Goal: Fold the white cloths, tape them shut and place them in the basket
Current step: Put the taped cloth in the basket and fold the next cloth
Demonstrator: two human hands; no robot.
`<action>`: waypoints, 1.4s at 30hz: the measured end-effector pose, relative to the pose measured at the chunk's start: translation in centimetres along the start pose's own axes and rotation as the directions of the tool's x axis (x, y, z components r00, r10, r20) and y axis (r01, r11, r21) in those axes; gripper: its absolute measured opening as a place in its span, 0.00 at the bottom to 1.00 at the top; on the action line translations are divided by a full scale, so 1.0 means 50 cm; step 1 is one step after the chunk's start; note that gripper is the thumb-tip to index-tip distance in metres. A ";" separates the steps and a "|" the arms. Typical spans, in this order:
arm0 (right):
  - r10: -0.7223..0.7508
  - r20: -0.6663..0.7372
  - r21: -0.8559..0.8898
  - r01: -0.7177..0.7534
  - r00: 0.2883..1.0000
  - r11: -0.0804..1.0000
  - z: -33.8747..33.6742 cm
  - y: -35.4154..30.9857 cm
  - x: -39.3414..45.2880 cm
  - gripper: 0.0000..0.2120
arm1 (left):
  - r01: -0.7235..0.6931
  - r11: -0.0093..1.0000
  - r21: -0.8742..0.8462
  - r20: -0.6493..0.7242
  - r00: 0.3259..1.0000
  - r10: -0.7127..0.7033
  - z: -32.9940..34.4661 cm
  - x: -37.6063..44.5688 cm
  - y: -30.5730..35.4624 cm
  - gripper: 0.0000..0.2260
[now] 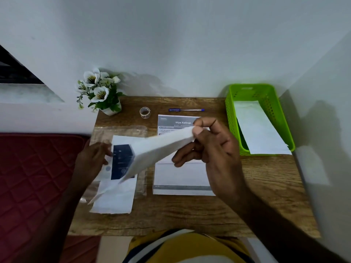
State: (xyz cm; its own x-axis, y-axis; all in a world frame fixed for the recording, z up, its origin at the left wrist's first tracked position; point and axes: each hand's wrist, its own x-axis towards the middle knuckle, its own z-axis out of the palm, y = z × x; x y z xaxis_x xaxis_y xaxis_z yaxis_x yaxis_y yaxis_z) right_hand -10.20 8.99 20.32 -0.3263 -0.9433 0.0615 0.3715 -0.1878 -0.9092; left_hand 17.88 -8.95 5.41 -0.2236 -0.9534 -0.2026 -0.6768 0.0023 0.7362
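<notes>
The right hand pinches the white cloth; the left hand holds its pack. Pull slowly, then lay it flat on the tabletop

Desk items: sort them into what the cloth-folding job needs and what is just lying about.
Needed:
white cloth, pinched by the right hand
pack of cloths, left hand on it
tape roll
green basket, one folded cloth inside

Lying about:
pen
printed sheets
flower pot
</notes>
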 end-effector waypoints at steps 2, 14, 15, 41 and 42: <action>-0.012 -0.054 0.035 0.014 0.998 0.999 -0.018 0.014 0.008 0.05 | 0.251 0.958 -0.139 0.190 0.956 -0.223 0.001 0.000 0.033 0.24; 0.143 -0.226 -0.103 -0.170 0.963 0.980 -0.093 0.160 -0.019 0.06 | 0.437 0.858 -0.269 0.542 0.805 -0.240 0.028 0.015 0.044 0.21; 0.170 -0.242 -0.102 -0.199 0.955 0.975 -0.099 0.169 -0.022 0.05 | 0.411 0.868 -0.278 0.483 0.841 -0.243 0.029 0.021 0.042 0.17; 0.219 -0.635 -0.355 -0.532 0.741 0.769 -0.134 0.338 -0.005 0.12 | -0.039 0.936 0.349 -0.313 0.937 0.156 0.162 0.034 0.113 0.13; 0.191 -0.650 -0.375 -0.529 0.736 0.761 -0.145 0.335 -0.008 0.12 | -0.075 0.936 0.345 -0.285 0.941 0.181 0.184 0.002 0.116 0.14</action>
State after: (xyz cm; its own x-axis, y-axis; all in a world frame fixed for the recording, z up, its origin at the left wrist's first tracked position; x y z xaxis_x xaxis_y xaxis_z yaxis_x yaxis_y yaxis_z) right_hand -10.15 8.23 2.09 -0.7337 -0.5520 -0.3962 0.1295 0.4588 -0.8791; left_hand 7.50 -6.29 3.71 -0.1329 -0.9831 0.1261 -0.8582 0.1778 0.4815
